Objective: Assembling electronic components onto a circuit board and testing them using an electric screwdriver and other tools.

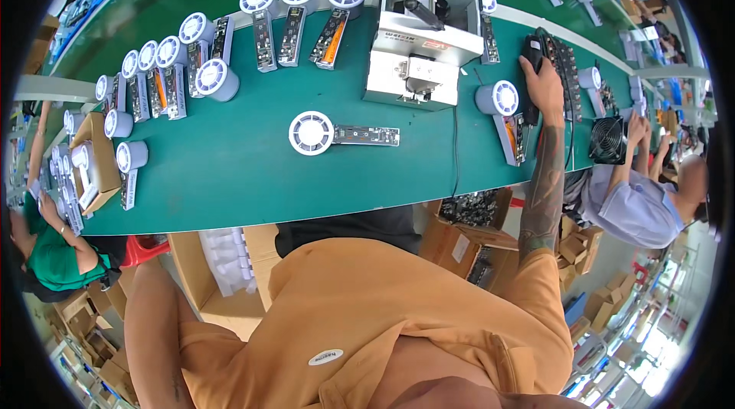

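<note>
At the right of the green worktable, my right hand (543, 87) is closed round a black electric screwdriver (532, 112), its shaft pointing toward the near edge. Just left of it stands a small white handheld fan (504, 97) with its handle open and circuit board showing. Another such fan (311, 133) lies by itself mid-table, its open handle turned right with the board facing up. My left arm hangs down beside my body, and the left hand is out of the picture.
A grey metal screw-feeding machine (423, 49) stands at the back centre. Several similar fans line the back and left, near a cardboard box (105, 156). Black parts trays (565, 72) and a black square fan (609, 141) sit at the right. People work at both sides.
</note>
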### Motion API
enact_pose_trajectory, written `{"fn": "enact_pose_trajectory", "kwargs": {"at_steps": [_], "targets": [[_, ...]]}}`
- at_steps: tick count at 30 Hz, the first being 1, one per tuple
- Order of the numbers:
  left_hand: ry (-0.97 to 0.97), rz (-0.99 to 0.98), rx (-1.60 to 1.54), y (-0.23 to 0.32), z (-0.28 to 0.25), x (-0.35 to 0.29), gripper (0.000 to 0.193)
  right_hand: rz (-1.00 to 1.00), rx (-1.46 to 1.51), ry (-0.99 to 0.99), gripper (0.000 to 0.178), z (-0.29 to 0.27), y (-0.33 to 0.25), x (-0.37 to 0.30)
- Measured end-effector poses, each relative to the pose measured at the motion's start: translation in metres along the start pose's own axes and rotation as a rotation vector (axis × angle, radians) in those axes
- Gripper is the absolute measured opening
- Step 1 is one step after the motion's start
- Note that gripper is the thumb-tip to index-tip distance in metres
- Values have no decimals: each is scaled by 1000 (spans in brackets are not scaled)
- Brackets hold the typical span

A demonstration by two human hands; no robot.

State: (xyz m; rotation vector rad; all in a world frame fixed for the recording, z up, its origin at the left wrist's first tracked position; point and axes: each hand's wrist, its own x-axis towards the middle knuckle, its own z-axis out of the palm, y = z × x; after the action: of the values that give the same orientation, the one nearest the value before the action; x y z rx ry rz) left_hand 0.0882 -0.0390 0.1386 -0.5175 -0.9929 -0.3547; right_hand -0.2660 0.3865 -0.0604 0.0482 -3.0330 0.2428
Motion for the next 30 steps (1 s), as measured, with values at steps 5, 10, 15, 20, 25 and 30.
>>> {"fn": "enact_pose_trajectory", "kwargs": {"at_steps": [5,10,15,20,25,30], "targets": [[73,-85,-9,25,4,-5,20,34,913,156,41,-71,32,-35],[-1336,-467,-91,38,-15,-106,29,-260,2191,298,31,-173,40,-80],[-1613,-340,-217,45,-4,-192,29,-229,2414,-331,34,-173,6,-114],[-1608,-300,-298,36,-7,-198,24,-744,2703,359,26,-175,-62,-149],[-1589,-327,-372,28,-3,-202,21,-699,2572,59,38,-149,-131,-153],[-1465,-287,-360,28,-4,-212,19,-724,1938,145,66,-101,-211,-145]]}}
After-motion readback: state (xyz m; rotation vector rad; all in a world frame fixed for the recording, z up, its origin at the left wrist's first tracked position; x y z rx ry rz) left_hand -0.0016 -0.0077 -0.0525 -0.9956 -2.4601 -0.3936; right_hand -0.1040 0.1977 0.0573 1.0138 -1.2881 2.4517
